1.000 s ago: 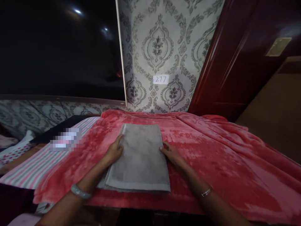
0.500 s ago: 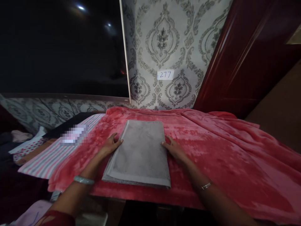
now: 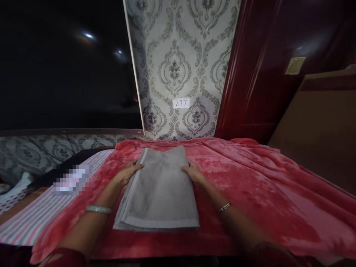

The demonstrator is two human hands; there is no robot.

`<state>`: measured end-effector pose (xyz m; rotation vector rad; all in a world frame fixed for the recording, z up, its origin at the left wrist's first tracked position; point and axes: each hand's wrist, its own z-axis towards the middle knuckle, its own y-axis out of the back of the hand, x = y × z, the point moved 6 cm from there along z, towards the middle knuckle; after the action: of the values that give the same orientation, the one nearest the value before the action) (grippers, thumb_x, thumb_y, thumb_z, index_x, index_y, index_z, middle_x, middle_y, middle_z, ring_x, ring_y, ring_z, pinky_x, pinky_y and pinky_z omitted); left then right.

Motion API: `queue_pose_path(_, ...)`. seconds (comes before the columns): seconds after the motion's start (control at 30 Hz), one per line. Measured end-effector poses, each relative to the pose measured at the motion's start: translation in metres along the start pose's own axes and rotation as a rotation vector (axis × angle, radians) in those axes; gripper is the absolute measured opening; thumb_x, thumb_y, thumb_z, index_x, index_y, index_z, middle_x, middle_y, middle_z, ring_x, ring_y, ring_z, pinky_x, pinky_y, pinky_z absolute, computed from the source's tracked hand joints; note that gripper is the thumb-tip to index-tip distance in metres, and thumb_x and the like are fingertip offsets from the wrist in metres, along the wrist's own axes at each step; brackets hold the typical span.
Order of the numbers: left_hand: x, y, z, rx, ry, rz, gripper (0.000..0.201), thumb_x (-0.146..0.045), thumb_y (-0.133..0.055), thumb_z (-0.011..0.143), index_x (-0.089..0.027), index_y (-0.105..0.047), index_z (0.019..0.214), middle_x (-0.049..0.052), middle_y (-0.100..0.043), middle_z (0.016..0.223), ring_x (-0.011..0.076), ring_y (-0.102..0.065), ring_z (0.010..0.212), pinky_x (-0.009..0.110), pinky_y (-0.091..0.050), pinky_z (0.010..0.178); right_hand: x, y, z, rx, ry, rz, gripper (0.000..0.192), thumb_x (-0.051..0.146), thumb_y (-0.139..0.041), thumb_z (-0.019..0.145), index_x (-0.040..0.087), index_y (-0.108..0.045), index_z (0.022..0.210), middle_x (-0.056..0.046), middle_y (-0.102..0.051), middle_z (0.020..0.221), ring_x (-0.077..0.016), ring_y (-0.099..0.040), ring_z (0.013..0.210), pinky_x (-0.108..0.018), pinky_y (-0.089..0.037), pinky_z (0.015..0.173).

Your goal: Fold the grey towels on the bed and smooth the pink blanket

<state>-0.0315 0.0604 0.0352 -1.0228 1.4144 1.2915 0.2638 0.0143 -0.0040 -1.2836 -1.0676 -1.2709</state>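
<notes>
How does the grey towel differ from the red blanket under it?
The grey towel is folded into a neat narrow rectangle, while the red blanket is spread wide, with wrinkles. The towel looks matte; the blanket has a shine. The left hand and right hand grip the towel's far corners. Both are soft cloth.

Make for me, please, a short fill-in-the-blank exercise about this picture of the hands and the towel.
1. The folded towel is ____ in colour.
2. It lies on a ____ blanket.
3. The left hand and right hand hold the towel by its two ____.
4. The label on the wallpaper reads ____.

Missing words: grey; red; sides; 277
</notes>
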Motion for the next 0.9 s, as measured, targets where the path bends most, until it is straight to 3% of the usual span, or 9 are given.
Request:
queue_pose_path(0.13, -0.054, -0.021, 0.007, 0.048, -0.046, -0.117, 0.066, -0.029, -0.077, 0.064, -0.016, -0.061, 0.127, 0.010, -0.075, 0.108, 0.0229, -0.072, 0.085, 0.032, -0.060, 0.073, 0.048, 0.045, 0.004, -0.022, 0.084, 0.006, 0.046, 0.028, -0.064, 0.061, 0.019, -0.064, 0.106, -0.003, -0.074, 0.093, -0.0191, -0.064, 0.072, -0.028, -0.051, 0.064)
queue_pose_path(0.23, -0.071, -0.051, 0.017, 0.046, -0.067, -0.108, 0.067, -0.030, -0.079, 0.065, -0.014, -0.060, 0.127, 0.012, -0.073, 0.113, 0.0242, -0.072, 0.093, 0.033, -0.060, 0.079, 0.064, 0.085, 0.006, -0.065, 0.095, -0.037, 0.044, 0.030, -0.063, 0.067, 0.017, -0.065, 0.109, -0.005, -0.074, 0.095, -0.0195, -0.066, 0.075, -0.029, -0.052, 0.068)
queue_pose_path(0.3, -0.060, -0.077, 0.020, 0.063, -0.030, -0.079, 0.070, -0.035, -0.081, 0.065, -0.014, -0.059, 0.128, 0.013, -0.074, 0.110, 0.0266, -0.072, 0.096, 0.036, -0.060, 0.082, 0.054, 0.110, 0.001, -0.118, 0.052, -0.078, 0.037, 0.031, -0.062, 0.069, 0.016, -0.068, 0.103, -0.006, -0.074, 0.090, -0.0191, -0.065, 0.074, -0.030, -0.052, 0.070)
queue_pose_path(0.4, -0.021, -0.112, 0.016, 0.104, 0.044, -0.043, 0.081, -0.040, -0.087, 0.058, -0.012, -0.058, 0.128, 0.014, -0.075, 0.105, 0.0314, -0.071, 0.099, 0.042, -0.059, 0.086, 0.017, 0.138, -0.019, -0.186, -0.027, -0.146, 0.028, 0.035, -0.065, 0.068, 0.016, -0.069, 0.088, -0.006, -0.072, 0.079, -0.0202, -0.064, 0.070, -0.032, -0.052, 0.070)
queue_pose_path(0.47, 0.005, -0.125, 0.007, 0.113, 0.073, -0.032, 0.088, -0.042, -0.089, 0.055, -0.012, -0.056, 0.130, 0.016, -0.074, 0.108, 0.0332, -0.070, 0.103, 0.045, -0.057, 0.091, -0.010, 0.152, -0.037, -0.215, -0.065, -0.177, 0.029, 0.039, -0.067, 0.068, 0.017, -0.069, 0.085, -0.006, -0.072, 0.077, -0.0213, -0.065, 0.071, -0.034, -0.052, 0.070)
queue_pose_path(0.57, 0.028, -0.133, -0.012, 0.164, 0.049, -0.092, 0.098, -0.047, -0.088, 0.056, -0.014, -0.048, 0.139, 0.017, -0.068, 0.125, 0.0332, -0.066, 0.115, 0.044, -0.055, 0.097, -0.036, 0.165, -0.061, -0.235, -0.095, -0.205, 0.037, 0.048, -0.066, 0.071, 0.017, -0.070, 0.090, -0.007, -0.074, 0.085, -0.0230, -0.066, 0.078, -0.036, -0.052, 0.075)
queue_pose_path(0.67, 0.036, -0.135, -0.033, 0.226, 0.021, -0.141, 0.106, -0.047, -0.087, 0.060, -0.018, -0.038, 0.149, 0.017, -0.058, 0.141, 0.0333, -0.060, 0.124, 0.041, -0.055, 0.100, -0.042, 0.167, -0.072, -0.223, -0.069, -0.300, 0.044, 0.053, -0.069, 0.071, 0.018, -0.072, 0.098, -0.009, -0.075, 0.099, -0.0258, -0.067, 0.089, -0.037, -0.051, 0.081)
queue_pose_path(0.8, 0.048, -0.133, -0.048, 0.177, 0.091, -0.108, 0.113, -0.048, -0.081, 0.069, -0.020, -0.019, 0.159, 0.018, -0.051, 0.148, 0.0337, -0.058, 0.128, 0.043, -0.054, 0.101, -0.043, 0.162, -0.076, -0.208, -0.023, -0.464, 0.049, 0.048, -0.074, 0.068, 0.017, -0.072, 0.106, -0.011, -0.075, 0.105, -0.0287, -0.067, 0.092, -0.041, -0.052, 0.083)
queue_pose_path(0.9, 0.053, -0.136, -0.049, 0.152, 0.052, -0.088, 0.109, -0.047, -0.077, 0.072, -0.018, -0.017, 0.159, 0.019, -0.047, 0.152, 0.0331, -0.053, 0.133, 0.045, -0.050, 0.106, -0.048, 0.160, -0.077, -0.183, -0.016, -0.379, 0.049, 0.046, -0.073, 0.068, 0.018, -0.070, 0.109, -0.009, -0.075, 0.107, -0.0282, -0.067, 0.095, -0.041, -0.054, 0.083)
